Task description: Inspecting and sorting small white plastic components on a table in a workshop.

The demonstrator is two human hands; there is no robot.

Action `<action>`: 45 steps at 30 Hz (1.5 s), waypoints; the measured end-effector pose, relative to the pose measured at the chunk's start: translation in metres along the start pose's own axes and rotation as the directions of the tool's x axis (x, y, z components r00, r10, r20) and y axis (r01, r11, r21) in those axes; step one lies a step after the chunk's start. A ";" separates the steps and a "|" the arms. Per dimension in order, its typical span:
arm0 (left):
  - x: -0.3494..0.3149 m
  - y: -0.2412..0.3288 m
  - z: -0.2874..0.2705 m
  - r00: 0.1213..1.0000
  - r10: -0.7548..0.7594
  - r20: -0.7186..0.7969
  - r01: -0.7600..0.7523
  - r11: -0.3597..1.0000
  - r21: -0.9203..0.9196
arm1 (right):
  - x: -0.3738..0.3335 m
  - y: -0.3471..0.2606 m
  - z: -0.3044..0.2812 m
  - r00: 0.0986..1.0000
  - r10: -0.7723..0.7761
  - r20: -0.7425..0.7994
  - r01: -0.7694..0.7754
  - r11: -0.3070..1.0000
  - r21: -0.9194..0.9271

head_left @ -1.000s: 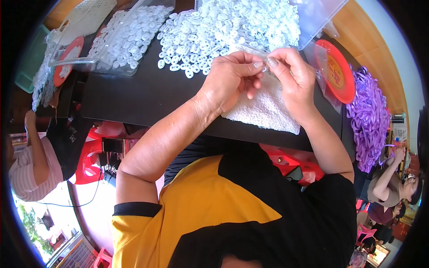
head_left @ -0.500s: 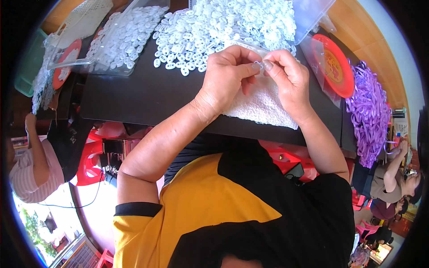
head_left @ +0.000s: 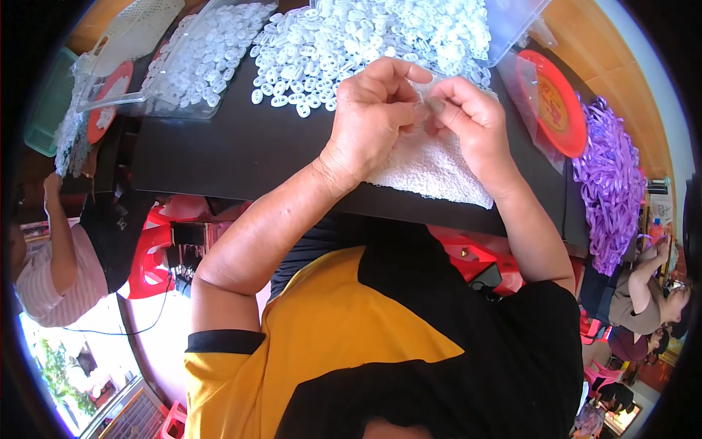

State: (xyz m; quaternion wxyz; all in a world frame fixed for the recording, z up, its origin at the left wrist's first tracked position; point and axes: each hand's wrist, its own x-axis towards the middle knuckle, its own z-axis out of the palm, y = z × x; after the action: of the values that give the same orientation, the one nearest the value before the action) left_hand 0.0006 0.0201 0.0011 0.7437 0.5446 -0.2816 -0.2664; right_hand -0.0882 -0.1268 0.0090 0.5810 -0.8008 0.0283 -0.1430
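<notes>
Above a white towel (head_left: pixel 431 172) on the dark table, my left hand (head_left: pixel 365 128) and my right hand (head_left: pixel 477 128) meet fingertip to fingertip. Thumb and fingers of each are closed in a pinch. The left index finger arches over, away from the left thumb. Whatever lies between the fingertips is too small and too covered to make out. Just beyond the hands spreads a heap of small whitish oval plastic pieces (head_left: pixel 300 69), each with holes through it.
Left of the heap stands a clear plastic box (head_left: pixel 208 110) with more oval pieces. A red plate (head_left: pixel 570 132) and a bundle of purple straps (head_left: pixel 607 190) lie on the right. Other people (head_left: pixel 62 271) sit at both sides. A red stool (head_left: pixel 150 256) stands below the table.
My fingertips have drawn slightly apart, and the left index finger has lifted off the left thumb. A small pale thing showed between them before; now it is hidden.
</notes>
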 end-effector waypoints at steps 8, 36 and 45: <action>0.001 0.002 0.006 0.982 -0.171 -0.079 0.169 0.985 -0.023 | -0.001 0.009 -0.005 0.990 -0.045 -0.134 0.048 0.999 0.025; 0.002 -0.008 0.004 0.962 -0.250 -0.108 0.247 0.968 -0.039 | 0.007 0.003 -0.016 0.986 -0.025 -0.165 -0.006 0.982 -0.188; 0.004 -0.007 0.006 0.968 -0.239 -0.080 0.235 0.971 -0.053 | 0.089 0.036 -0.066 0.984 -0.176 0.015 0.065 0.280 -0.958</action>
State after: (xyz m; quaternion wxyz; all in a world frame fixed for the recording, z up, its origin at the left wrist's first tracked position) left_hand -0.0018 0.0116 -0.0041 0.7296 0.5692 -0.1766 -0.3356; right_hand -0.0156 -0.2186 0.0112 -0.0247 -0.9808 0.0744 -0.1783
